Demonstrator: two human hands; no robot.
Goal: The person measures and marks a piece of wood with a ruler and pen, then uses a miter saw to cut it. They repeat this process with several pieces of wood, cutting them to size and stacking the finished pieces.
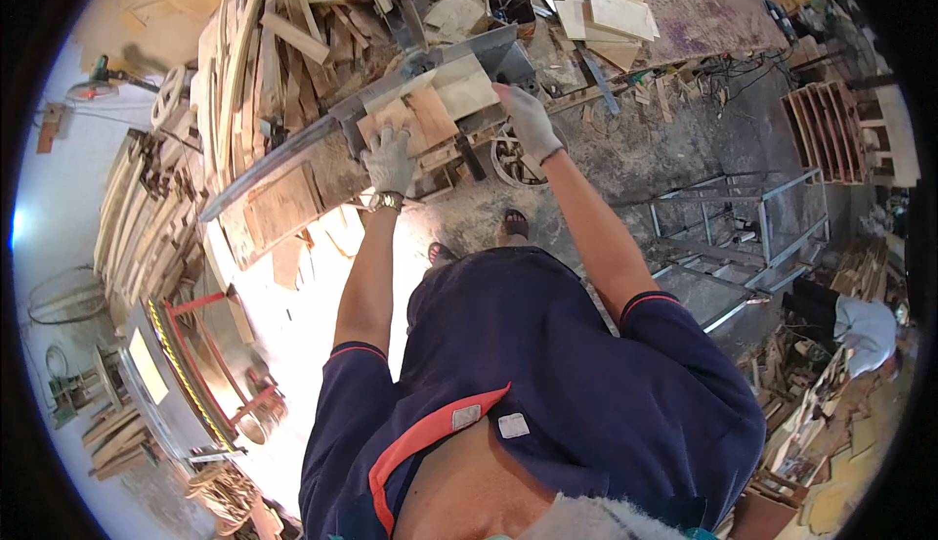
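Note:
My left hand (389,161), in a pale work glove with a watch at the wrist, lies on a reddish-brown wooden board (430,120), its fingers spread flat over the near left part. Beside that board, a paler wooden board (466,86) reaches to the right. My gloved right hand (531,122) is at the right end of the paler board, with its fingers closed at the edge; the grip is partly hidden. Both boards rest on a grey metal machine table (357,115) with a long rail running down to the left.
Piled wood strips (303,42) stand behind on the left. Cut flat boards (616,12) lie on a bench at the far right. A round basket-like container (516,161) sits below my right hand. To the right are a metal frame (743,217) and a bending person (860,330).

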